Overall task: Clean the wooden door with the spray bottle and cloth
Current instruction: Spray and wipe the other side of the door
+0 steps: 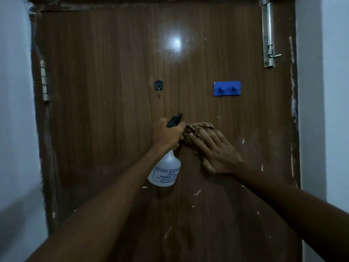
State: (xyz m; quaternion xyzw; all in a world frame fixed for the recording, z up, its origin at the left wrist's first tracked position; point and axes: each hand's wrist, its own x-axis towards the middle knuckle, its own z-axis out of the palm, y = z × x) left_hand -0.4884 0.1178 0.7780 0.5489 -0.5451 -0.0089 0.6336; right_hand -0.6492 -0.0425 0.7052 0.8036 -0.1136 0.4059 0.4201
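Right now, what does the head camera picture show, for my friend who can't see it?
A person's right hand presses a brown cloth flat against a wooden door, while the left hand grips a white spray bottle. A blue double hook sits higher up.

The door (117,76) filled the middle of the view, with a wall (15,110) to its left and another to its right. A hinge (44,81) sat on its left edge and a bolt (268,33) near its top right corner. A hook (158,85) was mounted near its middle, and a rack (227,88) to the right of that. Below them, the left hand (166,134) held the bottle (165,172) in front of the door, just beside the right hand (215,152), which pressed the cloth (196,129) against the door.
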